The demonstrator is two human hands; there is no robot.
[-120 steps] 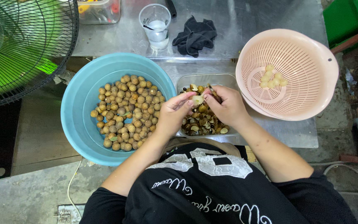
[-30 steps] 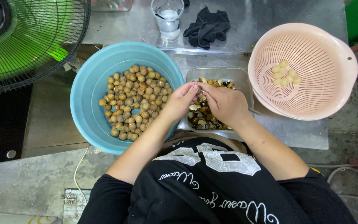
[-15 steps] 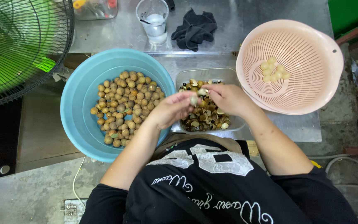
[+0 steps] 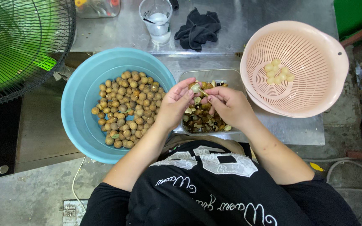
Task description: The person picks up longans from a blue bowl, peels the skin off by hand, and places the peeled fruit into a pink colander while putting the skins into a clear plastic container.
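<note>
Longan fruit [image 4: 195, 88], half-peeled, pinched by left hand [image 4: 174, 104] fingertips, right hand [image 4: 230, 104] gripping a thin pick into it, over clear shell tray [image 4: 231, 75]. Steel worktop [image 4: 118, 33], concrete floor. Versus half second ago: hands barely moved. Blue plastic basin [image 4: 78, 104], pink slotted colander [image 4: 315, 96].

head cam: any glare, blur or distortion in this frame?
Head view: soft even light, no hard shadows; dull sheen on the steel tabletop; green fan blades smeared by spin; both hands and brown round fruits sharp; edges slightly bowed.
</note>
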